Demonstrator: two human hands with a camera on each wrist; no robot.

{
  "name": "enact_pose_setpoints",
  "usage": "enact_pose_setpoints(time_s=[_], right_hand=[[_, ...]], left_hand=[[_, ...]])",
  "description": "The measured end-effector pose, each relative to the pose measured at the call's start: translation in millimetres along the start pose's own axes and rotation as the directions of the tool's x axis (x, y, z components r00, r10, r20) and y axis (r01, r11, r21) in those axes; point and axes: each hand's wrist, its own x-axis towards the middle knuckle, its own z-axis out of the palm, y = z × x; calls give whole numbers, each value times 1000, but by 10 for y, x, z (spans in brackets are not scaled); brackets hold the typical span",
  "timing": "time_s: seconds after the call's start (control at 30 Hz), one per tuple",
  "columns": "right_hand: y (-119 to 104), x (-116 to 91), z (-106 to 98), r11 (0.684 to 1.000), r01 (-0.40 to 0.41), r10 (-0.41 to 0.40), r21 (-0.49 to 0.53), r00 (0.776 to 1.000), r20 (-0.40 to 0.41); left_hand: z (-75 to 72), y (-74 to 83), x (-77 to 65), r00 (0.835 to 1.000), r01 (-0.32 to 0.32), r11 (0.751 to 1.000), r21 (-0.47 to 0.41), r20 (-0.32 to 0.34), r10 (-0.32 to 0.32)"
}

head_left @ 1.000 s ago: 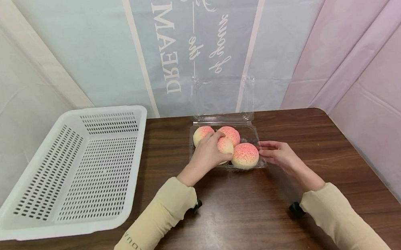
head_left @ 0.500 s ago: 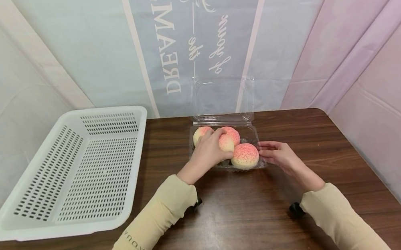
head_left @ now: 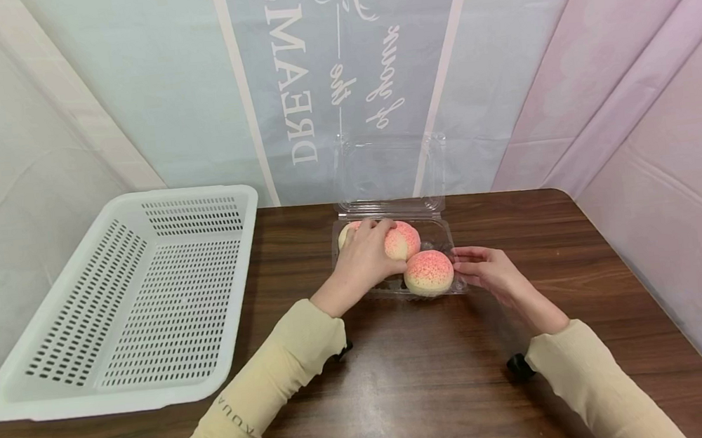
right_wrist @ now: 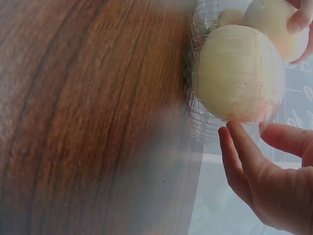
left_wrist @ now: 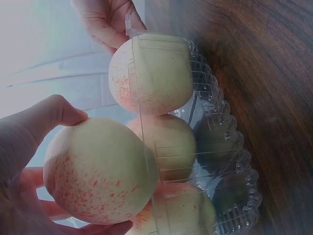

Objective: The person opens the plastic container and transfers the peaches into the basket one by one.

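Note:
A pink-speckled, cream peach [left_wrist: 100, 169] is in my left hand [head_left: 364, 258], thumb on one side and fingers on the other. It sits above the rim of a clear plastic clamshell box [head_left: 386, 288], whose lid [head_left: 391, 169] stands raised at the back. Inside the box lie a front-right peach [head_left: 429, 273], a back peach [head_left: 411, 233] and a back-left peach [head_left: 344, 235], the last partly hidden by my left hand. At the box's right wall, my right hand [head_left: 497, 277] pinches the edge between thumb and fingers, beside the front-right peach.
A large white perforated plastic basket [head_left: 227, 354] stands on the left of the dark wood table [head_left: 424, 388]. Hanging cloth with printed lettering [head_left: 295, 97] rises right behind the box. More cloth walls border the left and right sides.
My left hand has raised the peach up from the front-left of the box, shifting slightly towards the back. The right hand and the box have stayed in place.

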Motion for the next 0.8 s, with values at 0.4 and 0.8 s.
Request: enact_pose_setpoints(time_s=[0.4,0.8], right_hand=[[-16,-7,3,1000,-6,6,17,1000,1],[-17,-7,3,1000,-5,5,5,1000,2]], left_hand=[[-66,48,38,1000,-12,999,44,-9,13],[-96,75,84,999,-29,996,81,-31,31]])
